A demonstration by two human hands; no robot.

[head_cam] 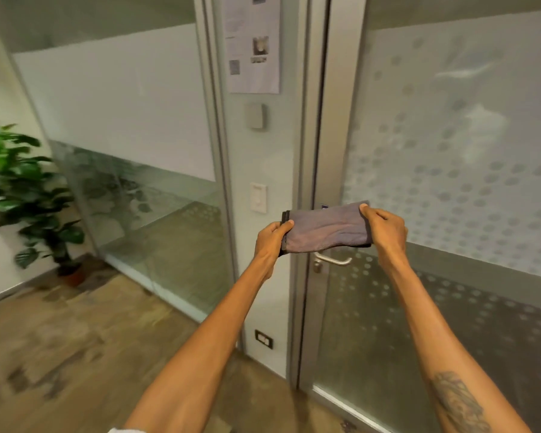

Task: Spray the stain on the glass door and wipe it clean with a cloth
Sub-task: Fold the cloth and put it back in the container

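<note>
Both arms reach out toward the middle of the frame, holding a folded grey-purple cloth [325, 228] stretched between them. The left hand [270, 240] pinches the cloth's left end, fingers [286, 225] clenched over its dark hem; the right hand [384, 226] grips the right end, thumb on top. The cloth hangs in front of the metal door handle [333, 259], not touching the glass. The frosted, dot-patterned glass door [450, 151] fills the right of the frame, with whitish smears in its upper right. A potted plant [22, 195] stands at the left edge on the wooden floor [75, 339].
</note>
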